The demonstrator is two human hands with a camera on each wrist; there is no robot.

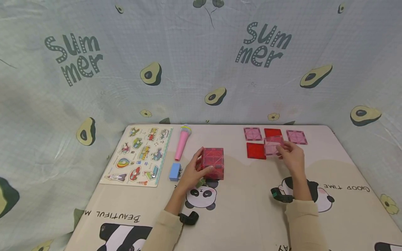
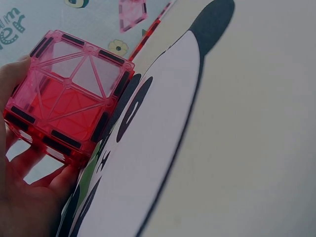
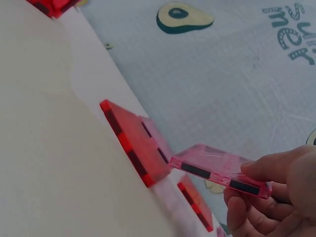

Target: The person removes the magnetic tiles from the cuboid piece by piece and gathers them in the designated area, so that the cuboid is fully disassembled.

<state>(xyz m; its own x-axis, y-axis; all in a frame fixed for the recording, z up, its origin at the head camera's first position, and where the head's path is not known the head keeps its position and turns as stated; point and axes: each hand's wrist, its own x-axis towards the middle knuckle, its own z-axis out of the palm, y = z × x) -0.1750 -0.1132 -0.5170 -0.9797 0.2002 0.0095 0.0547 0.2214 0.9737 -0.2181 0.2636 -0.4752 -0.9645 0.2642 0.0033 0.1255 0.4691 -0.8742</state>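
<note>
My left hand (image 1: 190, 176) grips a box built of red and pink see-through magnetic tiles (image 1: 213, 157), fingers on its left side and thumb along its near side. In the left wrist view the box (image 2: 69, 98) shows black magnet strips along its edges. Farther right, my right hand (image 1: 292, 157) pinches one pink magnetic tile (image 1: 272, 145) by its edge. The right wrist view has this tile (image 3: 212, 160) raised off the table. Around it lie a near red tile (image 1: 255, 151), a far red tile (image 1: 272, 132), a left pink tile (image 1: 252, 134) and a right pink tile (image 1: 296, 137).
A picture board (image 1: 135, 157) with vehicle shapes lies at the table's left. Between it and the box are a pink toy microphone (image 1: 182, 143) and a blue block (image 1: 175, 172). Behind the table (image 1: 245, 209) hangs a printed curtain (image 1: 188, 45).
</note>
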